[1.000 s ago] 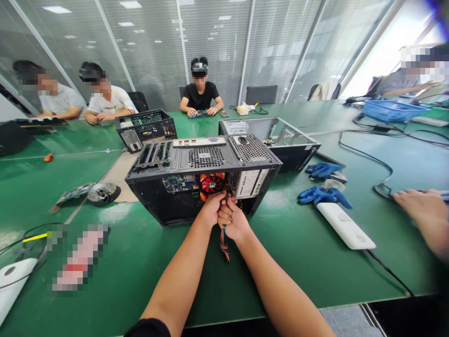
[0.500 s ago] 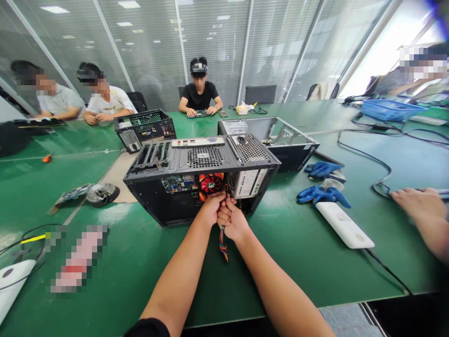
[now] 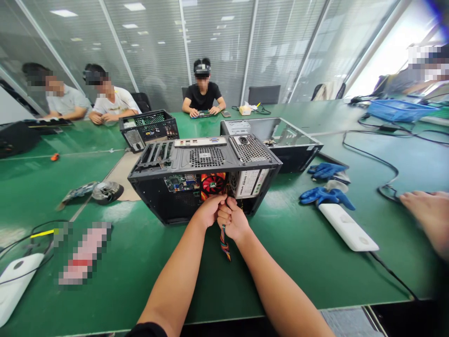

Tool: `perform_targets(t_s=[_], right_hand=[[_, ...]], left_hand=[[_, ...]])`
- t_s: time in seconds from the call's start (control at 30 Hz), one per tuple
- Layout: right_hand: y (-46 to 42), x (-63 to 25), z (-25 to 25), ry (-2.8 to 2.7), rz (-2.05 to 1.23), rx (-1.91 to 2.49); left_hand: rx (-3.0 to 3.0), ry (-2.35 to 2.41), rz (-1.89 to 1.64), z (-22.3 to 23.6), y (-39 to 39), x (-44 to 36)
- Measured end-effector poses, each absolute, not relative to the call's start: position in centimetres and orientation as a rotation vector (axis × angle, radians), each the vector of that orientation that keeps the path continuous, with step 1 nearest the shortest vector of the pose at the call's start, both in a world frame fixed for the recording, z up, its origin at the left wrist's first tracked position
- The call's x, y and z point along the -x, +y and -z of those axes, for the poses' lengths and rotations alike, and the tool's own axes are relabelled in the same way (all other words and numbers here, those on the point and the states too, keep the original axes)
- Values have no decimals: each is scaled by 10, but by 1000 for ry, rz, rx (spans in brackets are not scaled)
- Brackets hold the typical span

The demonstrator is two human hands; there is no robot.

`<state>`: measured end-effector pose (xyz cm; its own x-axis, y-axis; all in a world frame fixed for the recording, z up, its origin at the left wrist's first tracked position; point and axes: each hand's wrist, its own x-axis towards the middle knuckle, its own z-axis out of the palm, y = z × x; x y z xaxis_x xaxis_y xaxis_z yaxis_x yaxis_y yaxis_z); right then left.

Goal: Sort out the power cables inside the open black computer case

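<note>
A black computer case lies in front of me with its side open. Inside it are a motherboard, a red-and-black cooling fan and a power supply with a white label. My left hand and my right hand meet at the opening, just below the fan. Both are closed on a bundle of coloured power cables, whose loose end hangs below my right hand. The fingertips partly hide what they pinch.
Behind stand another open case and a smaller case. Blue gloves and a white power strip lie at right, near another person's hand. A clear tape roll is at left. Several people sit around the green table.
The whole view has shifted slightly, so things appear a little farther right. My hands stay together on the cable bundle at the case opening, with hardly any movement.
</note>
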<state>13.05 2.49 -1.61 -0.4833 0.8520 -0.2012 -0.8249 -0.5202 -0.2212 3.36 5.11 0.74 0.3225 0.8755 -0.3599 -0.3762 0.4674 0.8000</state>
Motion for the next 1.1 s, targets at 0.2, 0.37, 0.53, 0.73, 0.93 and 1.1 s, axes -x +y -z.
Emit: perform_targets(t_s=[0.2, 0.37, 0.53, 0.73, 0.93, 1.1], right_hand=[[24, -123, 12, -171, -2078, 401], [20, -114, 15, -458, -1825, 777], [18, -125, 15, -1052, -1309, 1284], [10, -134, 8, -1256, -791, 1435], [19, -141, 9, -1319, -702, 1553], [38, -146, 17, -1255, -885, 1395]], left_hand=[[-673, 1024, -866, -13, 53, -30], [-714, 1087, -777, -19, 51, -26], [-859, 1141, -864, -17, 53, -26], [-1065, 1235, -834, -15, 57, -25], [-1200, 1279, -730, -23, 58, -19], [-1271, 1320, -745, -23, 57, -17]])
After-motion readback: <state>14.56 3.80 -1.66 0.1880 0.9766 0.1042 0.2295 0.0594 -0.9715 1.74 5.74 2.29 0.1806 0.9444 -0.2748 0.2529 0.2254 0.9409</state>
